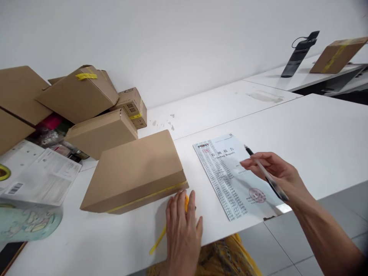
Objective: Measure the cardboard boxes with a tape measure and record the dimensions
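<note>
My right hand [276,170] is closed on a black-tipped pen [266,173], held over the right side of a printed test report [232,176] that lies on the white table [316,145]. My left hand [182,230] rests fingers down on the table, on top of a yellow roll of tape [186,203] with a loose yellow strip [158,239] trailing toward me. It sits right at the front corner of a flat cardboard box [135,172] sealed with yellow tape.
Several cardboard boxes [80,94] are piled at the back left against the white wall. A white printed carton [37,176] and a pale green package [28,224] lie at the left edge. A far table holds another taped box [337,55] and a black stand [299,53].
</note>
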`<state>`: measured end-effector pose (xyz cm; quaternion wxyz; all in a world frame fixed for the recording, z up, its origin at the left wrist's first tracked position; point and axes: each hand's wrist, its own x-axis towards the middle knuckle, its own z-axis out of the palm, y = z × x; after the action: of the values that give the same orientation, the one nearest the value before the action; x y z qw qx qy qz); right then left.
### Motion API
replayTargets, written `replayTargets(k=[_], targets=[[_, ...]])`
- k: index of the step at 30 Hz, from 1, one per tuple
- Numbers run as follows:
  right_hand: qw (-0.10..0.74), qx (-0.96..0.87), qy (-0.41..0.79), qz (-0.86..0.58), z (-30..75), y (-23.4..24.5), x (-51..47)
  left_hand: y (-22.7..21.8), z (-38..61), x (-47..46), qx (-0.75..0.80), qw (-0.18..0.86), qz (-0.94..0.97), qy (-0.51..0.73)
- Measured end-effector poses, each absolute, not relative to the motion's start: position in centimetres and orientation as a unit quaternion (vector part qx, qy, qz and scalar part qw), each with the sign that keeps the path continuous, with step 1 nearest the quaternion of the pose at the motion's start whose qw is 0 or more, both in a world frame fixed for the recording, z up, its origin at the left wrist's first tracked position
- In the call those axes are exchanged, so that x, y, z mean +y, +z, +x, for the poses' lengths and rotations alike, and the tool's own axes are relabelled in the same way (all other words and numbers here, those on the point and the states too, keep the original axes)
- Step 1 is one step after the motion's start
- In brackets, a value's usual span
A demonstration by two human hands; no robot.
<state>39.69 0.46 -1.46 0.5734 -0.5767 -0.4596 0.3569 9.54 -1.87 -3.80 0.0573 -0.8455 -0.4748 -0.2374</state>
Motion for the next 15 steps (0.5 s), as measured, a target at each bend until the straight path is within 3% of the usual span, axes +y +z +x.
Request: replayTargets(k=[4, 7, 11, 15], targets=[[0.581, -0.431, 0.289, -0.628, 38.6, -2.5, 0.3, -3.8, 14.9, -3.6, -0.39, -0.053, -0.888, -0.239], [0.56, -0.429, 0.376, -0.601, 38.1, -3.5, 0.9, -4.6, 18.8, -4.0, -0.359, -0.102, -0.91, -0.178], [0.5, -0.418, 0.47, -0.595, 38.0, -4.2, 1.7, -5.7, 21.2, -3.0, -0.365, -0.073, -0.92, -0.123], [0.485, -0.452, 0.413, -0.625, 37.9, -4.7, 2.2, -6.4, 21.3, -2.4, -0.367, -0.028, -0.923, -0.109]])
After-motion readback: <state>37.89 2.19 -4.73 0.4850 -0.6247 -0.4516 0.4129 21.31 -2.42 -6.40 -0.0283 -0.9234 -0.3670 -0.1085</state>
